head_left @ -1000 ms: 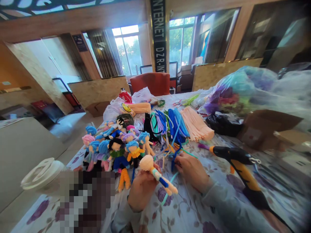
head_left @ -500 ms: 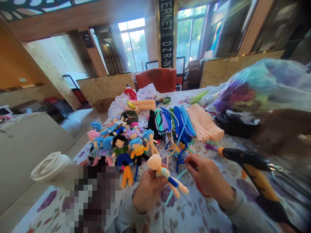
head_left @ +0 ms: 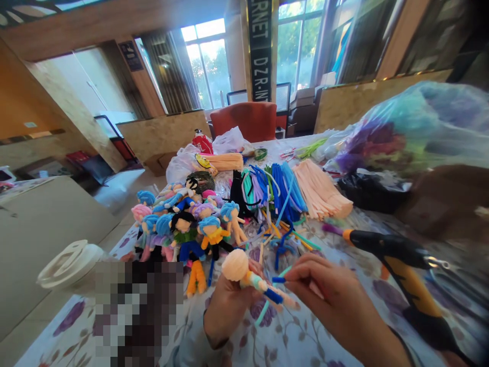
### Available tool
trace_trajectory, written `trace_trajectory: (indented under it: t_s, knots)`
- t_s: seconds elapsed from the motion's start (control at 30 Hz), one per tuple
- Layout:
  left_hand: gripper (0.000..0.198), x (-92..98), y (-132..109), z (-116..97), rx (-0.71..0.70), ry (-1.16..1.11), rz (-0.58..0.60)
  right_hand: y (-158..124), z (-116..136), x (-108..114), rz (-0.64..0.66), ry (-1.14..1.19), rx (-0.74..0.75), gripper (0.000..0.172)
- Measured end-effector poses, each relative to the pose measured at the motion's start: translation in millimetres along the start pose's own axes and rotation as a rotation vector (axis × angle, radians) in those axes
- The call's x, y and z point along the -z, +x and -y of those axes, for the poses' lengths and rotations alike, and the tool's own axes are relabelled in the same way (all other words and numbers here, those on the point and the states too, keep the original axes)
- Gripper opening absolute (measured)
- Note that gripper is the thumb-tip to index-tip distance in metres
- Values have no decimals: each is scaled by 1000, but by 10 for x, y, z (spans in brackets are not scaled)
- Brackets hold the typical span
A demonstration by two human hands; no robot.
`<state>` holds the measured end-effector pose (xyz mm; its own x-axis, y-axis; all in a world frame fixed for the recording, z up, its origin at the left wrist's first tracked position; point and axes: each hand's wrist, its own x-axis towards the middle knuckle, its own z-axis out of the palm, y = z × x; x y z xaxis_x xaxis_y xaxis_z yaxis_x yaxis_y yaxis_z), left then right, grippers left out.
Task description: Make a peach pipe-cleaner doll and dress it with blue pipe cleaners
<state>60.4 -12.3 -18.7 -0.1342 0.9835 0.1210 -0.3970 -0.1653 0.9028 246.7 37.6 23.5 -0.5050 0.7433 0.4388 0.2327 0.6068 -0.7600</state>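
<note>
A small peach doll [head_left: 236, 266] made of fuzzy stems is gripped in my left hand [head_left: 228, 304], tilted with its head up and left. A blue band wraps its lower body, and light green and yellow show higher up. My right hand [head_left: 329, 294] pinches a short blue pipe cleaner piece [head_left: 279, 280], its free end pointing at the doll, a small gap apart. Under the hands, a mint green pipe cleaner [head_left: 262, 313] lies on the flowered tablecloth [head_left: 305, 334]. Finished dolls [head_left: 185, 224] with blue, pink and black hair are heaped left of my hands.
Bundles of blue pipe cleaners [head_left: 284, 189] and peach pipe cleaners [head_left: 323, 191] lie beyond my hands. A black and yellow glue gun [head_left: 393, 250] is at the right. Behind it sit a black bag [head_left: 376, 191] and a big clear bag [head_left: 420, 127]. A white lidded container [head_left: 71, 262] stands left.
My right hand has come left toward the doll with the short blue piece, now clearly visible in its fingertips. The doll has turned slightly and sits a little lower in my left hand.
</note>
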Motion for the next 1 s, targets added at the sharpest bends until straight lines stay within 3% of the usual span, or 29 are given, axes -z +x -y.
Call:
trace_trajectory:
  t_s: [0.37,1.0]
  knots:
    - [19,10,-15,7,-4,41,18,-18,47,-58,-33,-127,122,14]
    - [21,27,-25,-5,56,66,21,-36,50,-129,-13,-149,104,15]
